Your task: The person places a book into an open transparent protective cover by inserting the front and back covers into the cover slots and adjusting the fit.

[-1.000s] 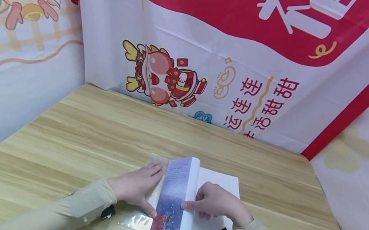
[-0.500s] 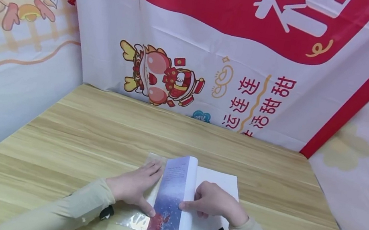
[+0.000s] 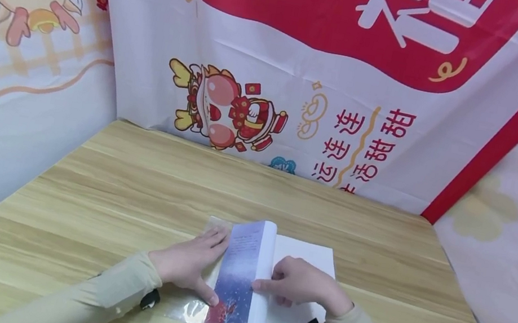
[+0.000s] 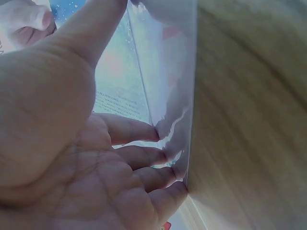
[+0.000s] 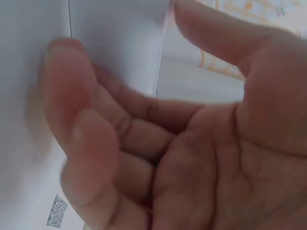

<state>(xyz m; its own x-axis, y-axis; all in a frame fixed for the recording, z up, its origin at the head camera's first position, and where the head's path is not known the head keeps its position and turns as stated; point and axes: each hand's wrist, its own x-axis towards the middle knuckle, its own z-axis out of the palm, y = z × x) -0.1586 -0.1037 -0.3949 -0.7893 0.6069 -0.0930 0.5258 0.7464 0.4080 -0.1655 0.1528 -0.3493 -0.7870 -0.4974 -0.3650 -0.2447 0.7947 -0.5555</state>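
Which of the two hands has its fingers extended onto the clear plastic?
The left hand: its straight fingers touch the clear plastic. The right hand instead has bent fingers, its thumb against the folded printed sheet.

The left forearm [image 3: 100,292] is coming in from the near left, and its hand [image 3: 188,261] is lying flat, thumb spreading apart. The right hand [image 3: 307,285] is pointing its thumb leftward, while its other fingers are bending inward.
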